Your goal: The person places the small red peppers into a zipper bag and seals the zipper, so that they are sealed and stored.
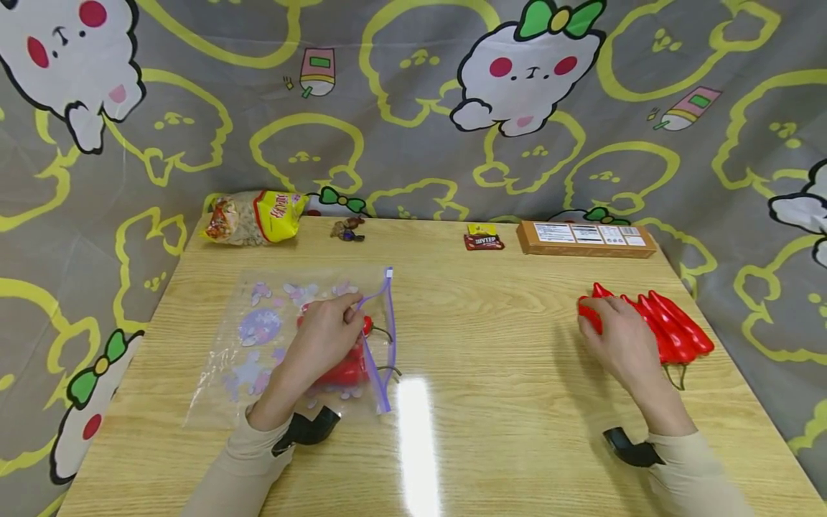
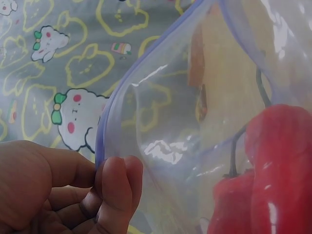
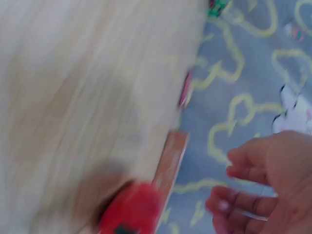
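My left hand [image 1: 323, 337] pinches the upper lip of a clear zip bag [image 1: 216, 380] with a purple zip edge and lilac printed figures. The lip is lifted, so the mouth gapes toward the right. Inside lie shiny red peppers [image 2: 282, 170], their green stems poking toward the opening. Over on the right side, my right hand [image 1: 620, 334] hovers at a row of several red peppers [image 1: 678, 327], above the leftmost one. In the right wrist view its fingers [image 3: 253, 202] are loosely bent with nothing between them; a blurred red pepper [image 3: 134, 209] lies below.
Along the table's back edge stand a yellow-labelled bag [image 1: 248, 219], small dark wrapped pieces [image 1: 349, 230], a red and a yellow packet [image 1: 483, 238], and a long brown box [image 1: 588, 240]. A patterned grey cloth [image 1: 413, 158] hangs behind.
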### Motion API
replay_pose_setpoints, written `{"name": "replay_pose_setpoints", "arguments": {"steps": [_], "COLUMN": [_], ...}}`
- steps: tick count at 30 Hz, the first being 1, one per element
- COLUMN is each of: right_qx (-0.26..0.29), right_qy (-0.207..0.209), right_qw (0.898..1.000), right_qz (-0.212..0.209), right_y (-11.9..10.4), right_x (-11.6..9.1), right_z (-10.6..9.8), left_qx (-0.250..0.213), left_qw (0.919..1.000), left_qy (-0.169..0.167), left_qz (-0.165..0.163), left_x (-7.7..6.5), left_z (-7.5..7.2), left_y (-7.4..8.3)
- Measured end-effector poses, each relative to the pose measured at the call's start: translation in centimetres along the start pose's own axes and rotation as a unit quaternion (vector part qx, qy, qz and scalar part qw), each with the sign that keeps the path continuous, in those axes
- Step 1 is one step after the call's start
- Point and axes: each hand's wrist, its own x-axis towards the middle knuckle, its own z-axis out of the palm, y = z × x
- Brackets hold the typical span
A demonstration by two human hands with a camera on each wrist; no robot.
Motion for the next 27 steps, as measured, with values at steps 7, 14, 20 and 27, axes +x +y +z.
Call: {"name": "replay_pose_setpoints", "arguments": {"steps": [7, 14, 20, 27], "right_qx": [-0.116, -0.125, -0.111, 0.092], "right_qy": [-0.041, -0.076, -0.092, -0.151], "right_qw": [0.991, 0.987, 0.987, 0.982], "right_qz": [0.044, 0.067, 0.075, 0.073], "right_y": [3.3, 3.5, 2.6, -3.0], "right_x": [-2.1, -2.6, -2.2, 0.0], "right_z": [0.4, 1.0, 0.9, 0.6], "left_qx": [-0.001, 0.0, 0.002, 0.01], "left_qw": [1.0, 1.0, 1.0, 0.9998], "left_qy": [-0.002, -0.001, 0.0, 0.008], "left_qz": [-0.003, -0.004, 0.002, 0.014], "left_x": [-0.1, -0.2, -0.1, 0.1], "left_z": [0.0, 0.1, 0.3, 0.2], "left_y": [-0.2, -0.3, -0.4, -0.3]}}
